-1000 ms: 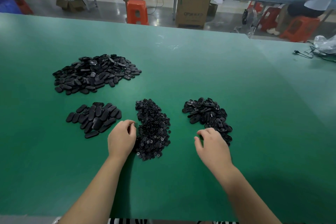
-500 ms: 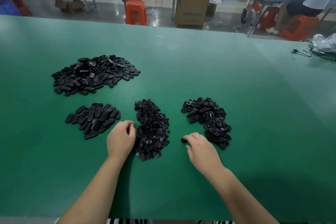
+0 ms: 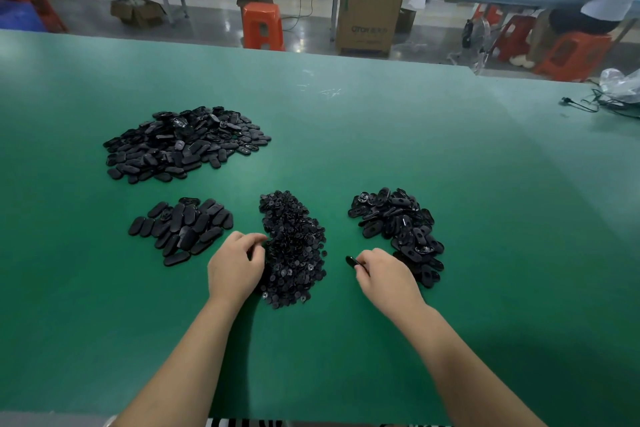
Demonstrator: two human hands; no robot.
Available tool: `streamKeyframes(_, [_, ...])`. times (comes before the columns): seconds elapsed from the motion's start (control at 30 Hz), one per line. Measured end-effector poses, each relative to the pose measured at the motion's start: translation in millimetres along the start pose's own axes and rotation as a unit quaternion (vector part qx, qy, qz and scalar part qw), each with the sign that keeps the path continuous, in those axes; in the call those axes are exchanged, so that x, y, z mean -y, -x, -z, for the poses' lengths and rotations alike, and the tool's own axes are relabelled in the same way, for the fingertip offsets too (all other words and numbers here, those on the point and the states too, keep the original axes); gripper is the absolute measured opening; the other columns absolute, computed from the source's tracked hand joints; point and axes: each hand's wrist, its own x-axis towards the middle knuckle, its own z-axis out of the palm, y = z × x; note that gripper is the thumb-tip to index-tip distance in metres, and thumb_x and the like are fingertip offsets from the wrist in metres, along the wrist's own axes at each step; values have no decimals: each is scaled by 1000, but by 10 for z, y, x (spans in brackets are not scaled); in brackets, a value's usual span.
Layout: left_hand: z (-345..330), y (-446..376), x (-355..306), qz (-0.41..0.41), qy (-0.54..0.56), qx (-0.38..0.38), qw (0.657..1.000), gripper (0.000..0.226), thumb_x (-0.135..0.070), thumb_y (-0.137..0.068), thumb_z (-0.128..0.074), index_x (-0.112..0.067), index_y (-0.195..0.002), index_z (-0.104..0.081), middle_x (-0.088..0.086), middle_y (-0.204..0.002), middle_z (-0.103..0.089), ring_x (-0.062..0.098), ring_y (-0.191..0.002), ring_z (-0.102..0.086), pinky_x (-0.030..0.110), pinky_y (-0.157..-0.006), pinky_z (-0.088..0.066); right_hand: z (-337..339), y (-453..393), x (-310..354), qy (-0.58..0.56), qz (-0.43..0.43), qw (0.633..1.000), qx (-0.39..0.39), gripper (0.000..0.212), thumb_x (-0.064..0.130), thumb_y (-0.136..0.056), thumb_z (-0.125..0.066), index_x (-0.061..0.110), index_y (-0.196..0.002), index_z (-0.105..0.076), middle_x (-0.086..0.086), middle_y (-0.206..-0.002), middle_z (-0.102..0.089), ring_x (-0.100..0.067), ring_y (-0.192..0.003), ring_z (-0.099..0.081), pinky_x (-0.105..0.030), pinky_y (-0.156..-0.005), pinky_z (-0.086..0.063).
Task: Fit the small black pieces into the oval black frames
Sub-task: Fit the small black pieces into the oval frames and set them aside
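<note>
Head view: the right hand (image 3: 384,274) pinches one glossy black oval plastic frame (image 3: 353,262) by its end, held just off the green felt-like tabletop (image 3: 485,218), at about 9 o'clock from the loose heap of open oval black frames (image 3: 398,229). The left hand (image 3: 235,267) has curled fingers at the 9 o'clock edge of the centre heap of small black round pieces (image 3: 294,250); whether it already pinches a piece can't be told.

Progress, as a judgement: a neat batch of closed black ovals (image 3: 180,229) at 10 o'clock and a bigger mound of black ovals (image 3: 183,142) farther at 11 o'clock look like finished work, so approx. well underway. Lots left: both feed heaps are full.

Room: bare green top between the hands and toward 6 o'clock, w/ wide space at 3 o'clock. Table's far edge is well apart at 12 o'clock; a black cable (image 3: 588,104) lies at 2 o'clock, well clear.
</note>
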Motion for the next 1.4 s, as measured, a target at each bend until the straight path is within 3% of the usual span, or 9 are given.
streamKeyframes(0.13, [2, 0, 4, -2, -5, 10, 1000, 26, -23, -94, -58, -41, -103, -75, -16, -86, -56, 3, -50, -49, 24, -46, -29, -3, -13, 69, -292, -82, 953, -18, 7, 18, -98, -64, 16, -104, -62, 4, -83, -59, -8, -66, -56, -33, -70, -58])
streamKeyframes(0.27, [-9, -1, 13, -1, -4, 5, 1000, 27, -20, -94, -57, -38, -102, -76, -15, -87, -56, 3, -52, -50, 23, -47, -29, -41, -5, 134, -469, -94, 878, -7, 30, 10, -98, -64, 21, -123, -53, -6, -88, -60, -7, -62, -60, -28, -61, -57])
streamKeyframes(0.37, [-12, -1, 14, 5, 4, -1, 1000, 26, -18, -94, -55, -31, -106, -75, -13, -92, -58, 3, -55, -51, 24, -49, -32, -121, 14, 162, -468, -90, 879, -12, 39, 12, -100, -60, 37, -129, -52, -2, -84, -53, -11, -66, -54, -25, -61, -51])
streamKeyframes(0.47, [-12, 0, 6, 11, 16, -18, 1000, 21, -19, -95, -57, -22, -104, -75, -10, -93, -59, 9, -63, -55, 26, -54, -37, -175, 32, 164, -475, -94, 874, -30, 23, 13, -99, -61, 30, -114, -64, 2, -76, -57, -10, -62, -55, -28, -58, -47])
streamKeyframes(0.6, [-8, -6, -4, 19, 26, -38, 999, 14, -22, -96, -64, -14, -94, -76, -6, -87, -60, 14, -70, -57, 30, -60, -40, -213, 61, 185, -505, -105, 855, -59, 12, 11, -97, -63, 18, -103, -54, -1, -77, -72, -13, -66, -70, -27, -62, -56])
streamKeyframes(0.8, [-6, -14, 8, 23, 32, -40, 998, 11, -19, -95, -68, -11, -97, -75, -1, -91, -62, 15, -77, -57, 31, -70, -44, -266, 95, 206, -535, -113, 832, -96, 19, 16, -101, -60, 26, -117, -57, 1, -85, -79, -15, -80, -77, -27, -79, -61])
streamKeyframes(0.9, [-13, -4, 7, 18, 39, -44, 998, 15, -19, -96, -67, -11, -105, -76, 0, -97, -63, 14, -81, -56, 30, -74, -45, -293, 86, 232, -562, -123, 811, -106, 14, 13, -105, -52, 14, -114, -63, -5, -93, -77, -18, -81, -77, -32, -77, -63])
streamKeyframes(1.2, [-19, -11, 7, 8, 10, -36, 999, 10, -23, -98, -64, -17, -95, -70, -3, -97, -60, 14, -74, -56, 31, -62, -41, -310, 146, 244, -548, -120, 819, -119, 22, 13, -109, -40, 20, -103, -60, -4, -87, -73, -16, -64, -65, -31, -61, -56])
streamKeyframes(1.4, [31, 24, -43, 11, 88, -48, 995, 10, -19, -98, -64, -24, -89, -60, -11, -76, -63, 12, -58, -56, 32, -52, -44, -317, 150, 224, -527, -116, 832, -128, 18, 12, -107, -44, 22, -104, -59, 1, -87, -74, -14, -63, -64, -30, -62, -57])
